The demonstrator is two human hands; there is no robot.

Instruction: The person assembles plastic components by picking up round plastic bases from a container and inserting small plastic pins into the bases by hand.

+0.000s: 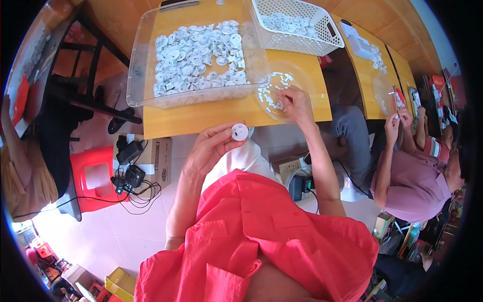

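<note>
My left hand [210, 146] pinches a round white plastic disc [239, 132] just off the table's near edge. A small dark slot shows on the disc's face. My right hand [297, 104] is at a clear round dish [264, 106], its fingers closed together; whatever they hold is too small to make out. Scattered small white plastic pieces [277, 100] lie in that dish. A large clear plastic bin [136, 70] stands to the left, with many white round plastic parts [198, 55] spread over its bottom.
Behind the dish stands a white perforated basket [302, 46] of similar parts. The wooden table [201, 117] ends close to me. To the right a person [412, 176] works at another table [358, 75]. A red stool [90, 173], cardboard box [160, 163] and black cables [146, 194] are below left.
</note>
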